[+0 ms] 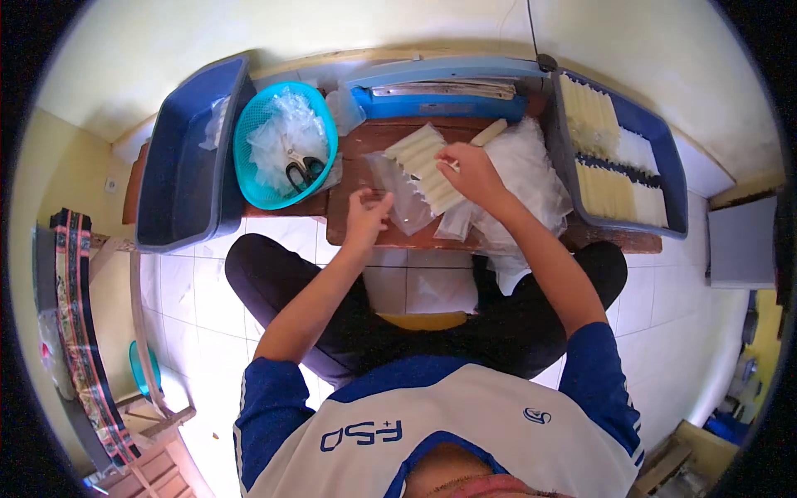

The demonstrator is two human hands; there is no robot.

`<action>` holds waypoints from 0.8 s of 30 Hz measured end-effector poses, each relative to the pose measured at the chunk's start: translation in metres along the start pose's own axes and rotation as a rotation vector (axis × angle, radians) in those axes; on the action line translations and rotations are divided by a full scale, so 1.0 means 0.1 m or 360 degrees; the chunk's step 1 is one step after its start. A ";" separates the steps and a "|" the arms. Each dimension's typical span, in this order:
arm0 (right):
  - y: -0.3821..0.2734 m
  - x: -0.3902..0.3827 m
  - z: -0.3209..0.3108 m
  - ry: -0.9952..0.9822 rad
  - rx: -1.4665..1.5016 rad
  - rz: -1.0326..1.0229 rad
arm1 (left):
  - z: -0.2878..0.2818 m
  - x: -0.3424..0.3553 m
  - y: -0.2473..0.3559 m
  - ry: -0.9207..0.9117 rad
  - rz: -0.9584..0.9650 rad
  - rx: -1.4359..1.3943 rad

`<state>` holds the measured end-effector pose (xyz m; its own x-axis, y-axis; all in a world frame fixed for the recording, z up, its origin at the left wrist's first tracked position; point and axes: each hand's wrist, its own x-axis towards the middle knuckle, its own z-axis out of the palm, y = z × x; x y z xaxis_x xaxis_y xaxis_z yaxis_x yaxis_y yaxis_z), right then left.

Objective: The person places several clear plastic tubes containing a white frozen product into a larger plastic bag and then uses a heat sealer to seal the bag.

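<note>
A clear plastic bag [404,203] lies on the brown wooden table [353,158], with a slanting row of several cream-coloured sticks [425,168] on or inside it; they look like candles. My right hand [470,172] is over the row's right side, fingers bent and closed at the sticks; what sits between the fingertips is hidden. Left of the bag, my left hand [367,219] hovers with its fingers loosely curled and apart, holding nothing. One loose stick [489,133] lies beyond my right hand. A heap of clear plastic bags [527,170] spreads under and beside my right forearm.
At the right, a dark blue bin [674,170] holds stacked cream and white sticks. A long blue device [444,106] lies along the back. To the left stand a turquoise basket [243,158] with plastic bags and black-handled scissors [305,170], and another dark bin [174,178].
</note>
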<state>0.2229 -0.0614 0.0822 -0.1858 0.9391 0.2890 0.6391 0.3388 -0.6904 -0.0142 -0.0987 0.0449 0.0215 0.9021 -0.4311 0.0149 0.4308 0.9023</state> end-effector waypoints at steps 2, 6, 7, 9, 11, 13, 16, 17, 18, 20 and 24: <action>0.11 0.25 0.16 -0.0077 -0.0168 -0.0142 | 0.05 -0.03 -0.12 0.0039 -0.0093 0.0027; 0.14 0.68 0.61 -0.0197 -0.0273 -0.0448 | 0.09 0.03 -0.38 -0.0009 -0.0200 0.0037; 0.13 0.76 0.72 -0.0308 -0.0272 -0.0379 | 0.10 0.02 -0.34 -0.0003 -0.0209 0.0156; 0.15 0.84 0.84 -0.0422 -0.0273 -0.0308 | 0.14 0.01 -0.32 0.0002 -0.0221 0.0274; 0.13 0.93 0.94 -0.0658 -0.0298 -0.0261 | 0.13 -0.03 -0.35 0.0172 -0.0011 0.0315; 0.09 1.02 1.01 -0.0770 -0.0298 -0.0271 | 0.05 0.06 -0.51 0.0164 0.0081 0.0403; -0.02 1.12 1.09 -0.0993 -0.0305 -0.0248 | 0.01 0.10 -0.62 0.0190 0.0159 0.0506; -0.04 1.13 1.11 -0.1097 -0.0311 -0.0210 | 0.03 0.07 -0.59 0.0217 0.0150 0.0524; -0.06 1.15 1.14 -0.1112 -0.0309 -0.0211 | 0.06 0.04 -0.56 0.0222 0.0138 0.0517; -0.06 1.19 1.17 -0.1133 -0.0338 -0.0175 | 0.12 -0.03 -0.47 0.0477 0.0222 0.0353; 0.06 1.29 1.14 -0.1197 0.0040 -0.0238 | 0.14 0.08 -0.28 0.0527 0.0186 0.0516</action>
<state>0.1175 0.0681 0.0400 -0.7323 0.6659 -0.1424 0.5519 0.4580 -0.6969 -0.0002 -0.1037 0.0157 -0.2775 0.9263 -0.2549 0.3439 0.3435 0.8739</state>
